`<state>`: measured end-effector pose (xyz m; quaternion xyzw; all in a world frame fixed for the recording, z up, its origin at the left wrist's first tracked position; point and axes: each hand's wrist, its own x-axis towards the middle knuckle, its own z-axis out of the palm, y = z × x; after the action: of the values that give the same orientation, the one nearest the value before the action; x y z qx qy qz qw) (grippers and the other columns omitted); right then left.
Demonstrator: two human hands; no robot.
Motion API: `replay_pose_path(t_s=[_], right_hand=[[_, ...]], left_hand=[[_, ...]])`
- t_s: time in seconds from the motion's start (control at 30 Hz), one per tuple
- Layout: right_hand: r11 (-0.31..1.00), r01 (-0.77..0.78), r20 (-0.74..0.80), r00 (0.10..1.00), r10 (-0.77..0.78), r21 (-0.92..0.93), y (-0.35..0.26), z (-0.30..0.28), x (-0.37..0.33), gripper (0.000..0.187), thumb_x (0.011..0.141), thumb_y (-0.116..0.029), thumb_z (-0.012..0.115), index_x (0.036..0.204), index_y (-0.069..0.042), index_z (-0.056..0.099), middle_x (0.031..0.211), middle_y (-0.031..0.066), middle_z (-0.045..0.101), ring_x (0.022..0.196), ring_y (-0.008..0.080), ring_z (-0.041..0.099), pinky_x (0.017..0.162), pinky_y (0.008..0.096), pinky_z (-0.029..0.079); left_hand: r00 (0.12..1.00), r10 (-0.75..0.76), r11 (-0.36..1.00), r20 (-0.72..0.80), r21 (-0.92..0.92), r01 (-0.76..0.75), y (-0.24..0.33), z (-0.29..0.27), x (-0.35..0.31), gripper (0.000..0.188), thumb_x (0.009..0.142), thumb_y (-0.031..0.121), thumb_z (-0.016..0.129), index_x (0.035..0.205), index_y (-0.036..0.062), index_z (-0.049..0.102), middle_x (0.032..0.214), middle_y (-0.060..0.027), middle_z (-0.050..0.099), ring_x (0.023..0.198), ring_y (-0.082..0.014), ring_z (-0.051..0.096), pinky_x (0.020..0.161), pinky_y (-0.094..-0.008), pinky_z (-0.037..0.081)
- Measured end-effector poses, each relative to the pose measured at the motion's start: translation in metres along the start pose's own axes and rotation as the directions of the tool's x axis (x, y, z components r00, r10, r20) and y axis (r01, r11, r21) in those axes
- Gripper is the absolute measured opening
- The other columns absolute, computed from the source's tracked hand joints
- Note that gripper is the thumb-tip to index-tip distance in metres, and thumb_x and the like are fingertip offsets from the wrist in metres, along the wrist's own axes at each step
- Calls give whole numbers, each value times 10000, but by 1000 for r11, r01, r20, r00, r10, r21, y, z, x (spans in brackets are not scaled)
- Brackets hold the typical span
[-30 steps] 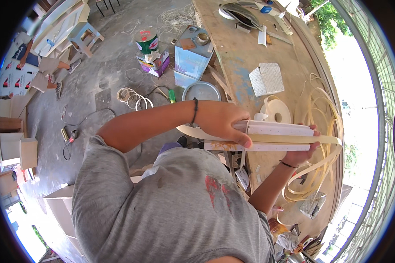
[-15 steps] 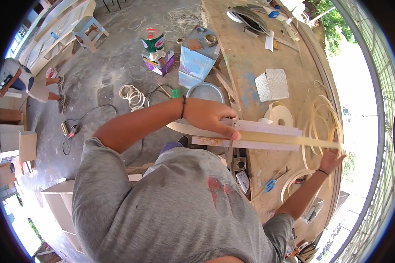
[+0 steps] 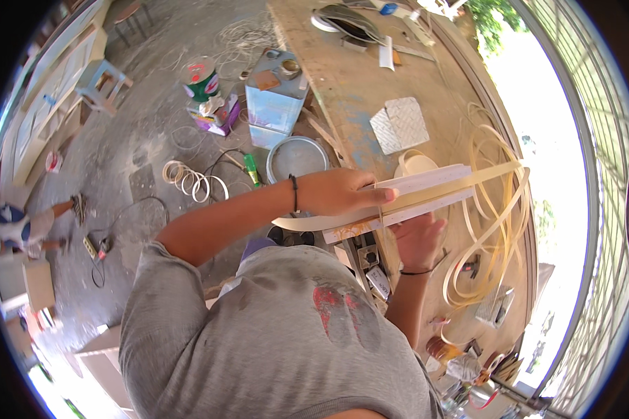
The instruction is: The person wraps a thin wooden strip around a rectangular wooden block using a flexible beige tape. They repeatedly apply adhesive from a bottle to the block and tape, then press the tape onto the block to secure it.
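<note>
My left hand [image 3: 335, 192] is closed with its thumb pressing down on a long cream edging strip [image 3: 461, 183], which lies lengthwise between two narrow white boards. The upper board [image 3: 430, 178] runs beside my fingers; the lower board [image 3: 398, 215] has orange smears near its left end. From under my hand a wide pale band curves off to the left. My right hand [image 3: 419, 241] is just below the lower board, slightly blurred, fingers apart and holding nothing; part of it is behind the board's edge. The strip's right end reaches over loose cream loops [image 3: 500, 230].
The wooden workbench [image 3: 342, 77] carries a patterned white piece [image 3: 398, 124] and a roll of pale band [image 3: 416, 162]. Left of it stand a blue metal box [image 3: 276, 98], a round grey lid [image 3: 297, 159] and a green can [image 3: 201, 80]. Another person [image 3: 24, 223] is at far left.
My right hand has drawn back from the strip's far right end to just below the boards. The boards and strip now tilt up to the right, and the view has shifted.
</note>
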<state>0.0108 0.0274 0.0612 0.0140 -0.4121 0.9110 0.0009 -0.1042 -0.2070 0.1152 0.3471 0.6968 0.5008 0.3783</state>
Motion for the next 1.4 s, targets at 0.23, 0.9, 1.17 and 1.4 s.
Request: replay_pose_path(t_s=[0.23,0.9,1.17,1.4], right_hand=[[996,-36,-300,954,9,-87,13,9,2,631,919,-508,502,1343,-50,406,1260,121,557,1143,261,563,898,404,507],[986,112,-423,905,-51,120,6,6,-28,515,968,-427,435,1272,-13,470,1174,137,615,1072,257,607,967,416,457],[998,18,-423,905,-43,-63,12,35,-56,440,973,-346,460,1268,-20,452,1145,112,605,1006,237,634,852,390,532],[950,-55,-559,818,-134,-308,-18,33,-91,461,995,-321,431,1381,-88,337,1216,99,564,1034,212,619,776,366,553]], left_hand=[[994,72,956,-86,-280,-93,-28,31,24,690,929,602,415,1201,-25,508,1013,-132,603,920,-178,586,794,-302,462],[981,34,810,189,-580,83,-9,54,-32,821,833,234,707,1439,33,192,1088,-138,552,617,-97,575,472,-219,462],[985,42,899,167,-436,36,-18,64,-1,627,860,376,677,1265,-39,437,1104,-103,585,981,-125,561,855,-276,462],[967,-30,767,254,-615,185,0,103,26,523,884,358,638,1206,-20,474,991,-115,626,807,-190,659,682,-306,553]])
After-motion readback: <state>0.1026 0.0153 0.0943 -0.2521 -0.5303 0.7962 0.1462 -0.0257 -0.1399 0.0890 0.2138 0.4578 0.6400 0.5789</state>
